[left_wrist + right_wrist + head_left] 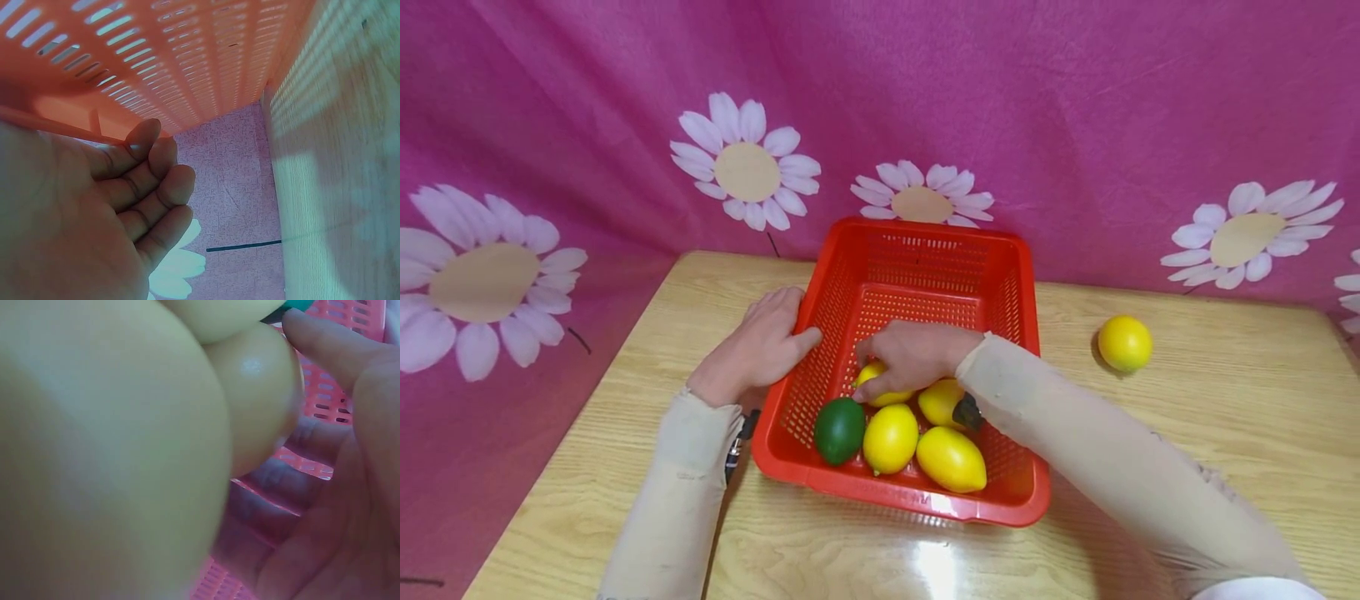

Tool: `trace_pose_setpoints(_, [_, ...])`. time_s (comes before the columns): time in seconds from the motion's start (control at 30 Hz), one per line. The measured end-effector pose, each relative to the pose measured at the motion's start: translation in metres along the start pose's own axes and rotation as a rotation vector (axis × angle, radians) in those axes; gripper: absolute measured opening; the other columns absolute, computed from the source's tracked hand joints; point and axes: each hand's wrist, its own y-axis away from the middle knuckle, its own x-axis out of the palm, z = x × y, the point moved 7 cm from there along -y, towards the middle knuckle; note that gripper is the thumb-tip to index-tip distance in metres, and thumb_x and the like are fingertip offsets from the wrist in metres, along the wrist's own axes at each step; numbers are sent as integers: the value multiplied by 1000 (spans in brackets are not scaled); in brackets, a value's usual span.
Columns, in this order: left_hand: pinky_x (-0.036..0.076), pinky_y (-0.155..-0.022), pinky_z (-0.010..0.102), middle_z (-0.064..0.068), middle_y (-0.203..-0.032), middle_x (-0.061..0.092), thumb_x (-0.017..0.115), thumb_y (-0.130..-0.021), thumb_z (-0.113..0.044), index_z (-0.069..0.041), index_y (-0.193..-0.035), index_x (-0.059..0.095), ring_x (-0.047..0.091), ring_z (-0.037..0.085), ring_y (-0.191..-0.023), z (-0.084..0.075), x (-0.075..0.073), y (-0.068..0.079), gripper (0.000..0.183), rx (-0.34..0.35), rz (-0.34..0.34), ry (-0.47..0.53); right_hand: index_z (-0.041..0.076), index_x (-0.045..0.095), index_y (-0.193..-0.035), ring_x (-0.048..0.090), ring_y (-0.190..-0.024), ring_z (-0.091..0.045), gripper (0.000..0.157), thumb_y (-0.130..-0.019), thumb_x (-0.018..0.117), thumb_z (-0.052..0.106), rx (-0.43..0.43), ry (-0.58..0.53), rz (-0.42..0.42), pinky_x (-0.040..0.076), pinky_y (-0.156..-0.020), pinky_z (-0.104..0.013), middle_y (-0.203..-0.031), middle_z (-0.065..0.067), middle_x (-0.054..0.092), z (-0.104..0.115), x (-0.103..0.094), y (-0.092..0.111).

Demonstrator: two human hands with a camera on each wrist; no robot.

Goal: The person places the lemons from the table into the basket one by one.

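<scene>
A red plastic basket [925, 502] with slotted walls stands on the table. My left hand [758, 346] holds its left rim, thumb over the edge; in the left wrist view the other fingers [178, 184] curl below the rim outside. Inside the basket, my right hand [913, 358] grips a lemon [895, 398] from above, its fingers bent around the far side in the right wrist view. Close to the thumb lies a dark green oval fruit [839, 431]. Several more lemons [891, 439] fill the near end, one partly hidden by the right wrist.
A round yellow fruit [1125, 343] lies on the wooden table [1217, 400] to the right of the basket. Behind the table hangs a magenta cloth [1075, 108] with large white flowers, close to the basket's far wall.
</scene>
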Motion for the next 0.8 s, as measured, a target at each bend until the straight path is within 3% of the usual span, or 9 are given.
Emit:
trace_pose_setpoints(0.23, [38,-103,46,9,-112,57,52,-98,-30,-5,-130,51,49,26,-109,-1,-1,1,41,-2,-4,-12,21,70,-122,64,-75,-12,45,-93,68,56,-10,11,-44,53,-75,-28,-86,9,71,3,-7,3])
trace_pose_setpoints(0.37, [38,-102,46,9,-112,57,51,-98,-30,-4,-130,51,49,26,-110,-2,-1,1,41,-2,-2,-13,22,70,-123,66,-76,-12,44,-93,69,55,3,15,-66,55,-76,-26,-90,10,72,4,-12,7])
trace_pose_setpoints(0.63, [37,-101,47,8,-114,57,51,-99,-29,-5,-131,51,49,26,-111,-2,0,2,40,-1,3,4,19,66,-136,69,-104,-15,53,-94,70,51,-11,64,-121,58,-97,-36,-126,1,74,10,-28,28])
trace_pose_setpoints(0.8, [37,-100,47,9,-113,57,51,-99,-30,-5,-130,51,49,26,-111,-3,0,2,40,8,-5,-3,18,67,-135,68,-121,-21,50,-95,70,48,-25,64,-206,55,-105,-41,-132,-1,72,12,-41,48])
